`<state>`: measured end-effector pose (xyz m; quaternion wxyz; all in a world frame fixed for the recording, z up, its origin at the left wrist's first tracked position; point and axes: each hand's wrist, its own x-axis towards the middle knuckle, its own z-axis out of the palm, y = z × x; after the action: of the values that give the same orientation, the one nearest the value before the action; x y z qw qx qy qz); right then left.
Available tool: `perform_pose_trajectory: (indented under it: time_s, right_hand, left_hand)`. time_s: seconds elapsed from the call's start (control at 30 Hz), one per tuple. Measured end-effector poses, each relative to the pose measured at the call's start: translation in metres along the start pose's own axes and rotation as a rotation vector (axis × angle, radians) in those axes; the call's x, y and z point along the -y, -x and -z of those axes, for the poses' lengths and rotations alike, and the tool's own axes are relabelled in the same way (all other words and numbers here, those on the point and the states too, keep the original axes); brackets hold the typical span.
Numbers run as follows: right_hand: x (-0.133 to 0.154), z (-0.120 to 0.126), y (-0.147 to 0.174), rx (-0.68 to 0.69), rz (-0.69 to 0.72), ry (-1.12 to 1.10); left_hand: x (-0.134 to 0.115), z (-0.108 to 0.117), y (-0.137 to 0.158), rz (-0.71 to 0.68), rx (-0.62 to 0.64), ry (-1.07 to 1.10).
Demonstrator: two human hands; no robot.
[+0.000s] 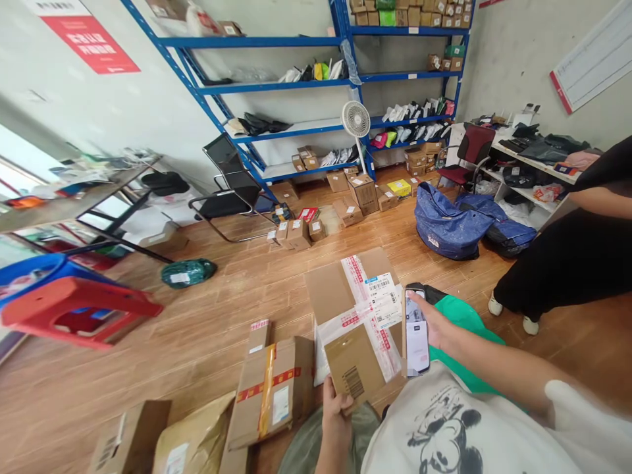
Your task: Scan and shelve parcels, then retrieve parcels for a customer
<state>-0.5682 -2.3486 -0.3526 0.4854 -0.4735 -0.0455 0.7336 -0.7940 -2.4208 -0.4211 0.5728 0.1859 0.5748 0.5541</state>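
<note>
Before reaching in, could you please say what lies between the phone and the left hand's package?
In the head view, part of the large taped box.

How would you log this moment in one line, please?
left hand: holds barcoded package | right hand: holds phone | large box: taped, labelled

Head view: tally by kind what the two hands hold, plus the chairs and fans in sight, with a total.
Phone in the right hand: 1
Brown barcoded packet in the left hand: 1
Chairs, the black chair and the dark red chair: 2
White fan: 1
Total: 5
</note>
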Motion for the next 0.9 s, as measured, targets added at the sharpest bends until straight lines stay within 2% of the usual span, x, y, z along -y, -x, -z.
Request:
perform_pose_trajectory:
  time_s: [0.13,0.27,0.4,0.47,0.53,0.63,0.77,0.9]
  right_hand:
    - [0.016,0.020,0.022,0.108,-0.057,-0.069]
    - [0.028,0.064,0.047,0.171,0.012,-0.249]
    - [0.017,0.106,0.066,0.177,0.149,-0.348]
    - [0.002,0.122,0.072,0.235,0.213,-0.368]
    - [-0.014,0.138,0.074,0.311,0.240,-0.401]
    - [-0.027,0.167,0.072,0.428,0.312,-0.472]
    - [-0.030,0.203,0.079,0.541,0.488,-0.544]
    - [-0.029,0.227,0.112,0.505,0.568,-0.577]
  left_hand:
    - [0.000,-0.003,-0.003,0.005,0.026,0.005]
    - [-0.005,-0.004,-0.013,0.049,0.057,0.023]
    - [-0.006,-0.009,-0.037,0.128,0.129,-0.024]
    - [-0.002,-0.022,-0.051,0.122,0.161,-0.054]
    - [0.005,-0.051,-0.063,0.136,0.231,-0.096]
    - [0.016,-0.123,-0.059,0.199,0.421,-0.173]
    - [0.029,-0.231,-0.013,0.308,0.600,-0.205]
    - [0.036,-0.316,0.038,0.505,0.734,-0.258]
